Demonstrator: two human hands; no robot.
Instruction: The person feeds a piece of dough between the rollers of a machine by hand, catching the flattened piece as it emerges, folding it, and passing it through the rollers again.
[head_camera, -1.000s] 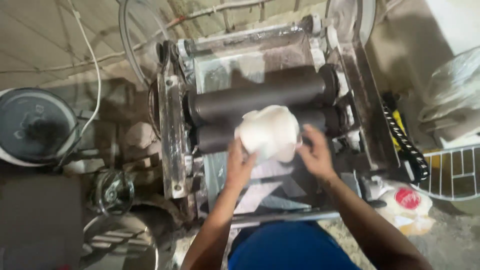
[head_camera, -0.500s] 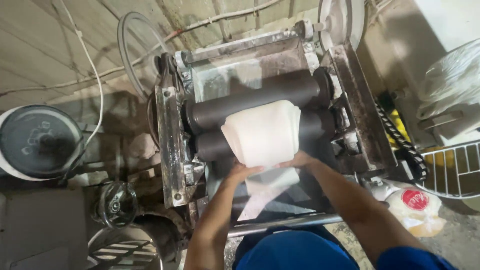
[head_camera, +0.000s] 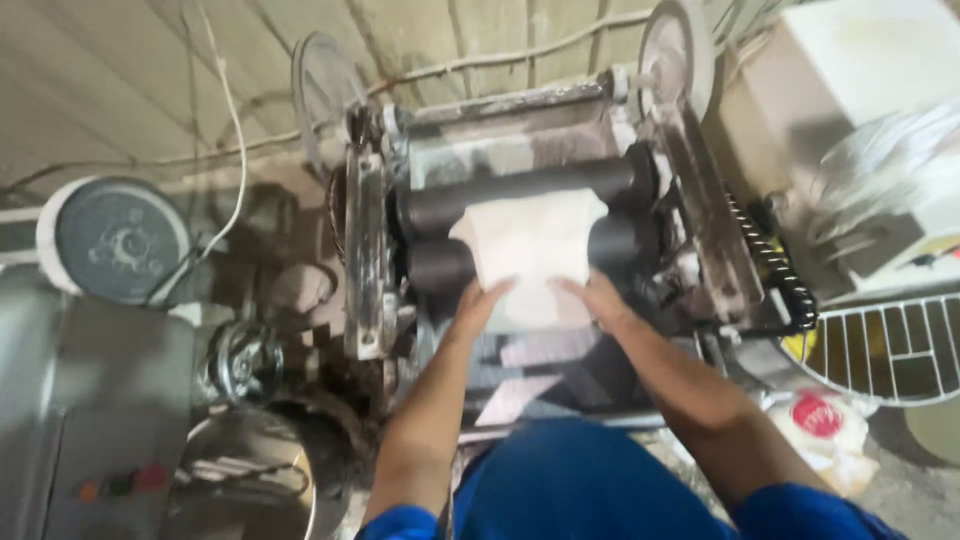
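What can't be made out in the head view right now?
- Lower edge of the dough sheet: covered by left hand and right hand.
- Gap between the dark rollers: hidden behind the sheet.
- Wire rack: cut off by right edge.
- Everything fine: motion-blurred.

Materials: matt dough, dull worn metal

Dough sheet (head_camera: 530, 250) pale, soft, matt, smooth; rollers (head_camera: 520, 195) dark matt at 12 o'clock; machine frame (head_camera: 365, 260) grimy, flour-dusted metal; wire rack (head_camera: 885, 345) glossy white at 3 o'clock.
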